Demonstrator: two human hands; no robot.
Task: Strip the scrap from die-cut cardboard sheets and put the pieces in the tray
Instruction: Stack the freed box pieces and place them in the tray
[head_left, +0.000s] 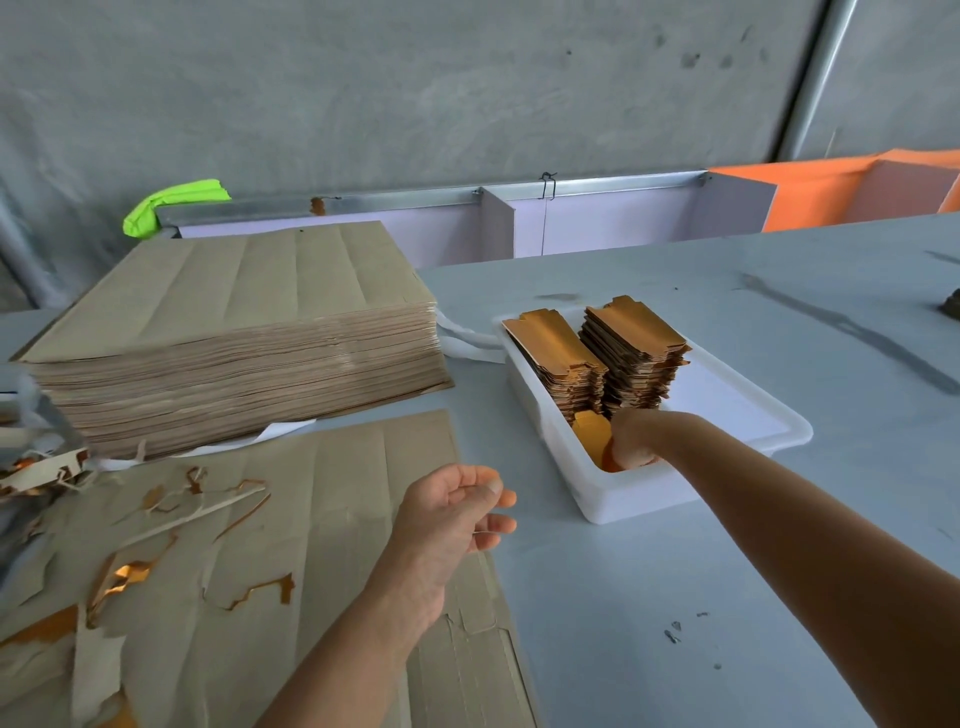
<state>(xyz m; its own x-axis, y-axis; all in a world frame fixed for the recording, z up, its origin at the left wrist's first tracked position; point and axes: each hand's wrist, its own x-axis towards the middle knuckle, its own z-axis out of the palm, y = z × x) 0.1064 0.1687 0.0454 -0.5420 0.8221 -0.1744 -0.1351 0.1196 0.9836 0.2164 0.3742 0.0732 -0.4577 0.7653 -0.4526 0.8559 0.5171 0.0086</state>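
Note:
A white plastic tray (691, 488) sits on the grey table and holds two stacks of gold-faced die-cut pieces (631, 348) at its far end. My right hand (636, 439) reaches down into the near end of the tray and grips a gold piece (592, 434); its fingers are mostly hidden inside the tray. My left hand (457, 506) hovers over the right edge of a brown die-cut sheet (332, 519), fingers loosely curled, holding nothing. Strips of scrap (208, 514) lie scattered on that sheet.
A tall stack of uncut brown sheets (234, 332) stands at the left back. More torn scrap (47, 473) piles at the far left. A lilac partition (597, 223) and an orange panel (831, 192) line the table's back edge.

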